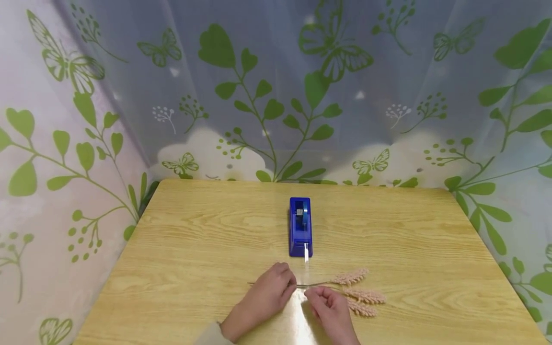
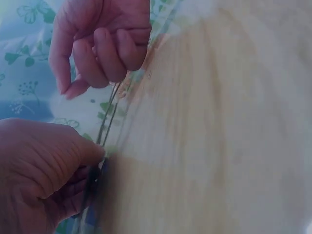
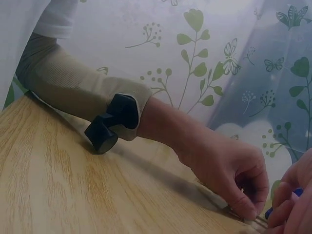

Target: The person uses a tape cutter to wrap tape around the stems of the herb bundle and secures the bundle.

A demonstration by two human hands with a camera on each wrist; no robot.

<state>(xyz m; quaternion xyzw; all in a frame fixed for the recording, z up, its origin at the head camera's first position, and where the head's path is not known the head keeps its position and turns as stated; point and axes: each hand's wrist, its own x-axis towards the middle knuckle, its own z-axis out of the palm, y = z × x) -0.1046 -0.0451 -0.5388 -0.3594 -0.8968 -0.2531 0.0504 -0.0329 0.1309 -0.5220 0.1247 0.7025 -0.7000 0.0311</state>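
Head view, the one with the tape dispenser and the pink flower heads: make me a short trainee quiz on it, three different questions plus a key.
1. True or false: the tape dispenser is red.
2. How many pink flower heads can you count?
3. Fill in the blank: the left hand pinches the thin ____.

Key: 1. False, it is blue. 2. Three. 3. Stems.
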